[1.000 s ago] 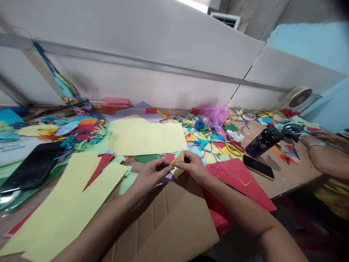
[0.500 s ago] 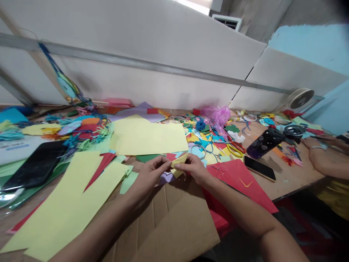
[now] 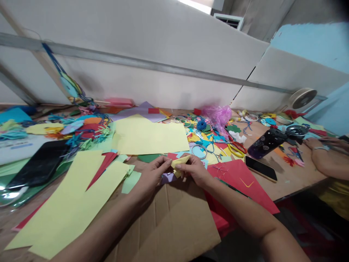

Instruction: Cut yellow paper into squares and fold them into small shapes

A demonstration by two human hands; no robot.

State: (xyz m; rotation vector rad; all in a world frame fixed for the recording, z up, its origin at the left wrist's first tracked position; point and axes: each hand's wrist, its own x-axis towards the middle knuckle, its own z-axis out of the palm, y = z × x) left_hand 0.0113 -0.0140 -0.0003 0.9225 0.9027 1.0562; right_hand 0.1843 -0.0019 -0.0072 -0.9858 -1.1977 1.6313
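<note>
Between my two hands is a small folded piece of yellow paper [image 3: 180,162], held above the cardboard sheet [image 3: 169,218]. My left hand [image 3: 158,169] pinches its left end between thumb and fingers. On the other end my right hand [image 3: 195,170] is closed, thumb lying across the paper. Just below the fingers a purple paper scrap [image 3: 168,177] shows in part. Behind the hands lies a large yellow sheet [image 3: 152,138]. To the left are cut yellow paper [image 3: 68,203] and a pointed red piece [image 3: 102,169].
Red paper [image 3: 242,178], a phone [image 3: 261,169], yellow-handled scissors [image 3: 236,150] and a dark tumbler [image 3: 263,143] lie to the right. A black phone [image 3: 40,163] rests at left. Coloured scraps and a blue yarn ball [image 3: 201,124] crowd the back. Another person's arm [image 3: 324,160] rests at far right.
The view has shifted slightly, so everything sits a little further right. Both hands keep hold of the folded yellow paper, which looks slightly narrower or tilted differently.
</note>
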